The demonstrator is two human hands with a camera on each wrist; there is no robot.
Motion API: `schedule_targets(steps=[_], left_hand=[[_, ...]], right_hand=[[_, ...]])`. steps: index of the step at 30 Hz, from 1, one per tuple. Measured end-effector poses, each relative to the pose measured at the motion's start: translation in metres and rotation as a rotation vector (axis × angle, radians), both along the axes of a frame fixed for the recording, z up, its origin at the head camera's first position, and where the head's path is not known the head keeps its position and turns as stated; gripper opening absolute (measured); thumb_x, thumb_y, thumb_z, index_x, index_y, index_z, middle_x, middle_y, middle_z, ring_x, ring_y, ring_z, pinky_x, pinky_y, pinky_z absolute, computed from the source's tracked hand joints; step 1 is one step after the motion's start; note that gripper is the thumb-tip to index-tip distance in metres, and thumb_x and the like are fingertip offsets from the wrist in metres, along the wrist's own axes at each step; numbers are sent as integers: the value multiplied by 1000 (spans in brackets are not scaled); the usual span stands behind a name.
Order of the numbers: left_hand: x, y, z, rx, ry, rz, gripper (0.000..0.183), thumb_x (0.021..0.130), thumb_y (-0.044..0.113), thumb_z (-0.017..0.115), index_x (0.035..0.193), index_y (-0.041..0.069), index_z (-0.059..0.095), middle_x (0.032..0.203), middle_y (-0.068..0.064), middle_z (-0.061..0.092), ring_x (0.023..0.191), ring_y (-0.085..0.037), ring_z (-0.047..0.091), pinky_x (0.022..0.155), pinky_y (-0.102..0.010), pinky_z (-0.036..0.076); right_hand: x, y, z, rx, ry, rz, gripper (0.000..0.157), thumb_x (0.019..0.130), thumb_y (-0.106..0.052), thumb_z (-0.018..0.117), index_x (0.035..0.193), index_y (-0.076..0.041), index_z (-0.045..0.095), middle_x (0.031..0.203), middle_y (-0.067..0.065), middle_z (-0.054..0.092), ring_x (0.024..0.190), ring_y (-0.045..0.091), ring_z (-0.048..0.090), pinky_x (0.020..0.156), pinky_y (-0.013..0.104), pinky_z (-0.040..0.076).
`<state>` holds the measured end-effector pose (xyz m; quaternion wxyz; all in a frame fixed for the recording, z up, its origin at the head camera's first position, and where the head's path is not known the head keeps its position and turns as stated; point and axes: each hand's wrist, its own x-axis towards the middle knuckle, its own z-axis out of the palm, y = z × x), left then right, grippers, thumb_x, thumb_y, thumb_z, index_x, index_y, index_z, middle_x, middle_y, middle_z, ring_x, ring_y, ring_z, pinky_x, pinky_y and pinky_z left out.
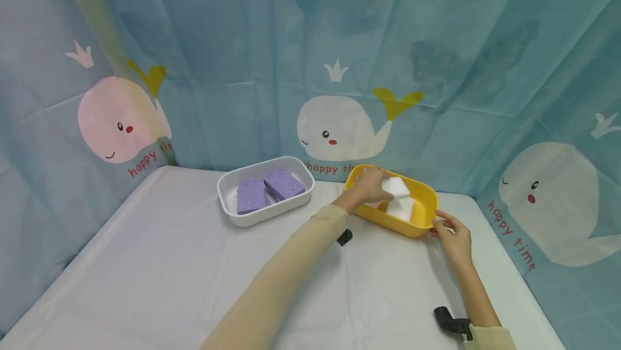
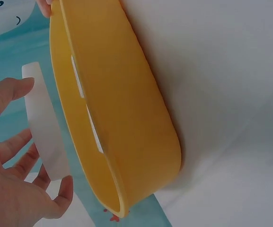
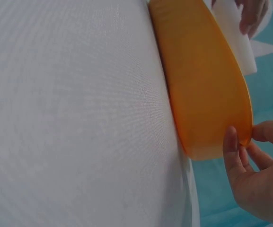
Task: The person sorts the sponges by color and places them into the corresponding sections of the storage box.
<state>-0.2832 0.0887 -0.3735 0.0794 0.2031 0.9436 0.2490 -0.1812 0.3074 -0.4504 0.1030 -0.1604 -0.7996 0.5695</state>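
Observation:
In the head view my left hand reaches over the yellow bin and holds a white block that looks like a melamine sponge. The left wrist view shows this white block pinched by its ends between thumb and fingers, just above the bin's rim. Other white blocks lie inside the bin, partly hidden by the hand and the held block. At the bin's right end my right hand grips the rim; in the right wrist view its thumb presses the outer wall.
Left of the yellow bin stands a white bin with two purple sponges in it. A white cloth covers the table. Behind hangs a blue curtain with whale prints, close to both bins.

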Motion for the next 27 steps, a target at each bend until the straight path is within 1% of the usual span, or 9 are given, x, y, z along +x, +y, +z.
schedule_targets(steps=[7, 12, 20, 23, 26, 27], left_hand=[[-5, 0, -5, 16, -2, -3, 61, 96, 39, 79, 150, 17, 60, 153, -4, 53, 138, -26, 42, 119, -56, 38], [-6, 0, -7, 30, -6, -9, 62, 96, 39, 78, 151, 16, 59, 153, -5, 52, 139, -28, 42, 118, -57, 39], [-3, -3, -10, 52, -12, -3, 68, 97, 40, 78, 155, 14, 55, 158, -7, 46, 147, -31, 37, 123, -59, 35], [-1, -5, -11, 60, -12, 10, 67, 97, 39, 78, 154, 14, 55, 157, -6, 47, 147, -29, 38, 123, -57, 36], [0, -8, -12, 79, -11, 9, 67, 97, 38, 78, 154, 13, 55, 158, -6, 47, 146, -29, 39, 123, -54, 37], [1, -9, -13, 82, -7, 5, 67, 97, 38, 78, 154, 12, 55, 158, -6, 48, 147, -28, 39, 123, -51, 38]], right_hand=[[-1, 1, 0, -6, 3, 3, 45, 110, -13, 56, 150, 7, 51, 110, 8, 53, 73, -6, 63, 74, 10, 57], [0, 1, -1, -4, 7, 6, 45, 110, -12, 56, 150, 8, 51, 111, 10, 53, 73, -5, 64, 74, 10, 57], [0, 0, -1, -6, 4, 5, 45, 110, -12, 55, 150, 7, 50, 112, 9, 52, 73, -5, 63, 74, 9, 57], [0, 0, -1, -17, 5, 6, 45, 110, -12, 56, 150, 7, 50, 111, 9, 52, 73, -5, 64, 74, 10, 57], [-1, 0, 0, -16, -3, 1, 46, 109, -12, 57, 150, 7, 51, 110, 9, 53, 72, -5, 63, 74, 10, 57], [-1, 0, 0, -16, -4, -1, 46, 109, -13, 57, 150, 7, 51, 110, 9, 53, 72, -5, 63, 73, 9, 57]])
